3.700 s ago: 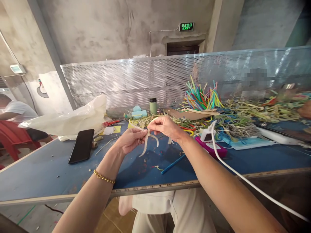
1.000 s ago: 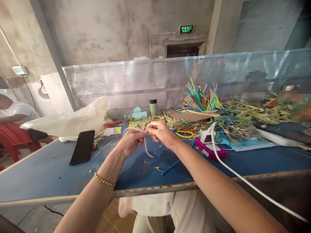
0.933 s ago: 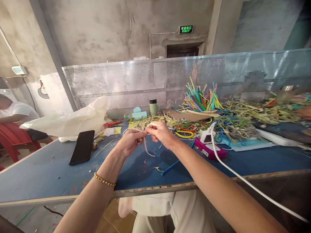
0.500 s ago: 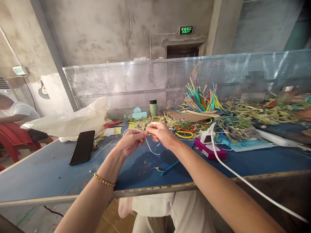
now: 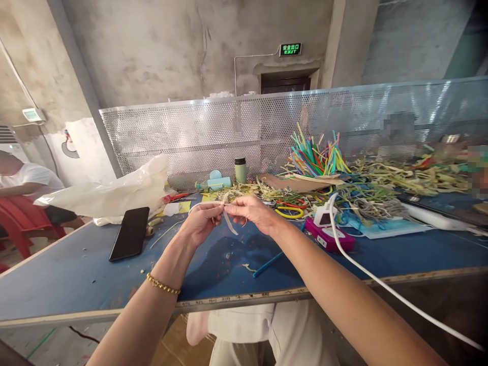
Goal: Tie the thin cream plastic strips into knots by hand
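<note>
Over the middle of the blue table, my left hand [image 5: 202,221] pinches a thin pale strip [image 5: 231,224]. Its loose end hangs down between my hands, and another part arcs behind the left fingers. My right hand [image 5: 249,210] is closed on the same strip, with its fingertips meeting those of the left. The exact spot where the fingers grip is partly hidden. On the tabletop below lies a blue tube [image 5: 267,265] with a small scrap beside it.
A black phone [image 5: 129,234] lies left, near a white plastic bag [image 5: 110,190]. A purple power strip [image 5: 331,236] with a white cable [image 5: 366,279] sits right. Behind are a green bottle [image 5: 240,172], heaped strips [image 5: 404,175] and colourful tubes [image 5: 314,155]. A person [image 5: 30,180] sits far left.
My hands have shifted slightly left, the right fingers more extended. The strip's hanging end has drawn up and now hangs shorter and straighter between them.
</note>
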{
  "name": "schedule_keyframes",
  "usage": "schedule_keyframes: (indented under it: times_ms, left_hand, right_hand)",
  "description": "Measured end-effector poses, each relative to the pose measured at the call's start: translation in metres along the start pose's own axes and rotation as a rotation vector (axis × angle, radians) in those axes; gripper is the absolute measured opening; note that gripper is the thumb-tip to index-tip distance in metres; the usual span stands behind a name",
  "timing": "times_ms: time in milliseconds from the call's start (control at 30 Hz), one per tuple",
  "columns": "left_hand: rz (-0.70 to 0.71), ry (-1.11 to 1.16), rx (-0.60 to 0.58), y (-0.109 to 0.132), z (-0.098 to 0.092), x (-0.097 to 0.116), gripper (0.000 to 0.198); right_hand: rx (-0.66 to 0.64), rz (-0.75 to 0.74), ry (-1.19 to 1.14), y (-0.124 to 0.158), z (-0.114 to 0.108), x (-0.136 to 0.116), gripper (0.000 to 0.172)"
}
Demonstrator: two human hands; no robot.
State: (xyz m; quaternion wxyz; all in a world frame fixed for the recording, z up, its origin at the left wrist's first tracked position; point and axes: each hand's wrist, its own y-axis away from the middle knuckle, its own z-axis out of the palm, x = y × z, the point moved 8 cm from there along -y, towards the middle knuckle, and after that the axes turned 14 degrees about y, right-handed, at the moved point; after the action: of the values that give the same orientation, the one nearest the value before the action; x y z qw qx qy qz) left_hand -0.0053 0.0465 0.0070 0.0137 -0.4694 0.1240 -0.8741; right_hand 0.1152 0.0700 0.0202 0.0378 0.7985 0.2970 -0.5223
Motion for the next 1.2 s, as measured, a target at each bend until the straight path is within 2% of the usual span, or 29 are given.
schedule_keyframes:
  times_ms: [167,367,633,767,867,1000,1067,1200]
  left_hand:
    - [0.065,-0.061,-0.02,0.001,0.004,0.003,0.024]
    - [0.152,-0.164,-0.046,0.002,0.007,0.007,0.023]
    - [0.151,-0.193,-0.035,-0.001,0.001,0.004,0.02]
    - [0.153,-0.214,-0.031,-0.002,0.0,0.004,0.021]
    - [0.169,-0.282,0.007,-0.002,-0.002,0.007,0.022]
    - [0.163,-0.478,0.046,0.001,-0.002,0.007,0.019]
    - [0.115,-0.558,0.0,0.004,0.004,0.002,0.017]
    - [0.028,-0.522,-0.098,0.009,0.015,-0.005,0.017]
  right_hand:
    - [0.006,-0.046,-0.007,0.0,0.007,-0.002,0.031]
    - [0.026,-0.105,0.094,0.0,0.01,-0.007,0.028]
    - [0.05,-0.168,0.205,-0.001,0.013,-0.006,0.025]
    - [0.077,-0.195,0.367,0.0,0.012,-0.008,0.025]
    - [0.177,-0.275,0.607,0.004,0.003,-0.022,0.03]
    - [0.513,-0.431,0.753,0.02,-0.023,-0.053,0.025]
    - [0.486,-0.459,0.794,0.021,-0.023,-0.057,0.018]
    - [0.292,-0.424,0.713,0.011,-0.016,-0.047,0.009]
